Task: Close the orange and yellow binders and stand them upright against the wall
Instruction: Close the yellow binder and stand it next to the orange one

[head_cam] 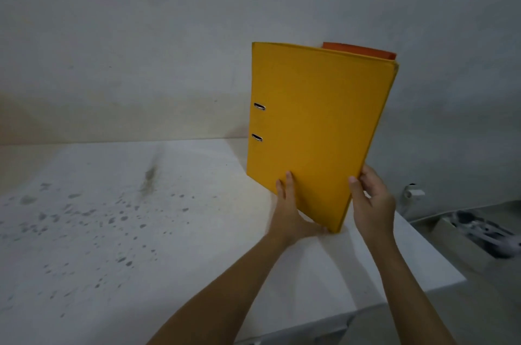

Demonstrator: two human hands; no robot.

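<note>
The yellow binder [315, 124] is closed and stands nearly upright on the white table [141, 217], tilted a little to the right, its lower corner on the surface. My left hand [290, 209] grips its bottom edge from the left, fingers on the front cover. My right hand [372, 203] holds its lower right edge, thumb on the cover. Behind it, only the top strip of the orange binder [363, 50] shows, close to the wall [169, 34]; the rest is hidden.
The white table is stained with grey spots on its left half. Its right edge drops off just past my right hand. Beyond that edge, lower down, sits an open box [479, 234] with white and dark parts, and a small white fitting [413, 192] by the wall.
</note>
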